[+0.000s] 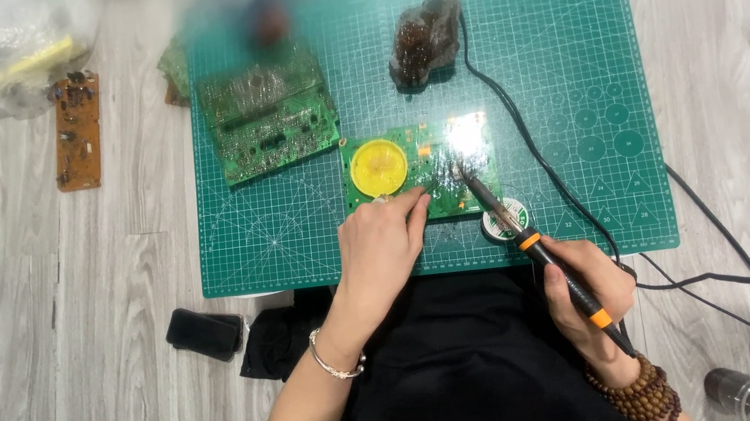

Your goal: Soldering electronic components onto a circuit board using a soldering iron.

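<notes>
- Soldering iron (534,243) clamped in right hand (589,293); long axis runs up-left, tip on green circuit board (422,161).
- Left hand (384,243) nearer, fingers together, pressing board's near edge.

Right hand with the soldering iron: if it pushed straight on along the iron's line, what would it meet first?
The right hand aims the soldering iron up-left; its tip already appears to meet the small green circuit board. Depth is unclear, but nothing else lies between.
</notes>
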